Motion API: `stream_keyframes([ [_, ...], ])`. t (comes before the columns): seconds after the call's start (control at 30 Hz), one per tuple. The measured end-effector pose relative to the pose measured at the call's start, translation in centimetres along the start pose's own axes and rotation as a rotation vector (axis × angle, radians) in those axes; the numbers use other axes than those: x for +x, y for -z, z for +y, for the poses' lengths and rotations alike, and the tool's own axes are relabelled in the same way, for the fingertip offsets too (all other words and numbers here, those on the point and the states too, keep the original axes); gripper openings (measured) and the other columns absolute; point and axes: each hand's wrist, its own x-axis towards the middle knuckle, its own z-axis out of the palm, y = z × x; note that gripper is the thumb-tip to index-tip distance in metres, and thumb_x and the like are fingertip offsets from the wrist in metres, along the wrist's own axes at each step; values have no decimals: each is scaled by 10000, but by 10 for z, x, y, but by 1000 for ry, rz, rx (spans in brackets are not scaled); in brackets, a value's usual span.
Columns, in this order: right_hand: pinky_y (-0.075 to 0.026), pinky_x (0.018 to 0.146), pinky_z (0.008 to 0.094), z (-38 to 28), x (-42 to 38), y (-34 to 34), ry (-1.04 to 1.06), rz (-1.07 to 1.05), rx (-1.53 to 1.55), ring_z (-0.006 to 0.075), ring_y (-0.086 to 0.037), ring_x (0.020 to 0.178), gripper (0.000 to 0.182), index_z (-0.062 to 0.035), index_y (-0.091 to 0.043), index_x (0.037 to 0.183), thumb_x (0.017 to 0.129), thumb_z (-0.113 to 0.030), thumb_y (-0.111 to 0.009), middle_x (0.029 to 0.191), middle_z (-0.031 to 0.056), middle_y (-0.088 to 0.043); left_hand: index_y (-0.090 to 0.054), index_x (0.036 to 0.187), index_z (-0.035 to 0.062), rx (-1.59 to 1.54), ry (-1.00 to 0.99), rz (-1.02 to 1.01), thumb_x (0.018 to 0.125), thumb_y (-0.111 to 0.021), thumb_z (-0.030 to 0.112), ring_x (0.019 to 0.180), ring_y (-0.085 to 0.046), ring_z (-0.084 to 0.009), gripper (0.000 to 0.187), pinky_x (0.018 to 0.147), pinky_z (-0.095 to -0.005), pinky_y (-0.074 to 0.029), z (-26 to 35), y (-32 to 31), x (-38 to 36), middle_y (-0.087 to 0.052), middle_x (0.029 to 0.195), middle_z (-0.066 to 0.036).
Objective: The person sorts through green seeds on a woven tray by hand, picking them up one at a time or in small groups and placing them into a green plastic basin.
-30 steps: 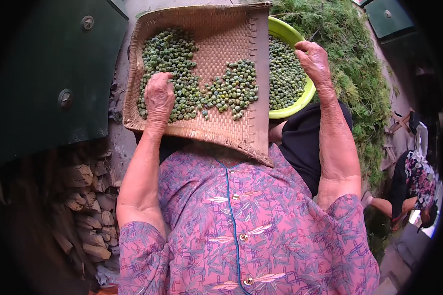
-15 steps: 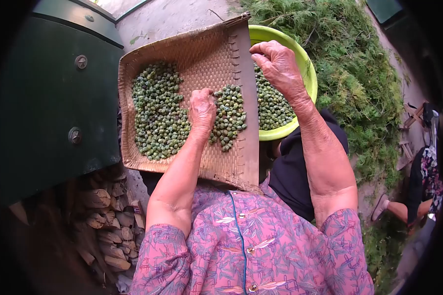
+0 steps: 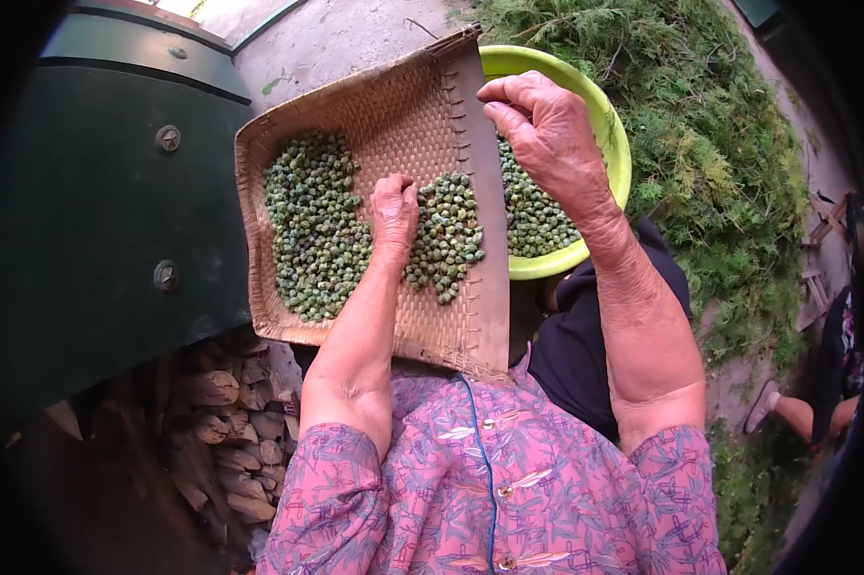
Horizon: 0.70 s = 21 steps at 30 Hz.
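Observation:
A woven winnowing basket (image 3: 422,326) with a flat lip lies across my lap. Small round green cone-like fruits fill its left side in a large pile (image 3: 317,230); a smaller pile (image 3: 449,225) lies nearer the lip. Between the two piles is my left hand (image 3: 393,209), its fingers curled in beside the smaller pile; whatever they hold is hidden. My right hand (image 3: 552,134) hangs above the lip and a yellow-green basin (image 3: 616,144), fingers bent, a small gap showing between thumb and forefinger. More of the same fruits (image 3: 537,211) lie inside the basin.
Cut green conifer branches (image 3: 700,163) are heaped on the right. A dark green door panel with studs (image 3: 96,211) stands at the left, with split firewood (image 3: 226,422) below it. Another person's leg (image 3: 791,412) shows at the far right.
The view has shifted slightly. My right hand has come a little left over the basket's lip, its fingers still bent. My left hand stays between the piles.

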Motion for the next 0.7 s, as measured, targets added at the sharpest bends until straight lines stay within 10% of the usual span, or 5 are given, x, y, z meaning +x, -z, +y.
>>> stream_keyframes([
  [0.1,-485,760,258,-4,2,9,-69,-68,-19,155,-608,823,171,14,-638,977,835,-74,-604,926,85,-634,-647,932,31,-242,191,-36,782,-609,111,810,-625,-211,174,729,-328,-490,-1,4,-2,-632,879,-125],
  [0.43,-486,746,266,-1,6,9,-61,-49,-21,159,-612,812,169,10,-644,967,822,-71,-612,893,90,-641,-604,969,68,41,-112,-35,787,-524,67,837,-573,-372,199,756,-443,-468,9,-3,-11,-566,897,-196],
  [0.5,-494,708,339,0,6,7,-5,44,32,268,-626,721,149,-16,-659,886,775,-96,-600,773,149,-628,-599,954,59,62,-120,-35,789,-519,65,831,-572,-374,183,753,-447,-467,10,-3,-8,-564,896,-200],
  [0.7,-491,699,288,-4,5,11,-60,-17,-38,170,-619,751,152,-2,-655,935,807,-74,-614,856,98,-646,-629,917,59,114,-190,-80,779,-523,69,822,-577,-367,174,749,-440,-475,9,-3,-1,-576,862,-202],
])
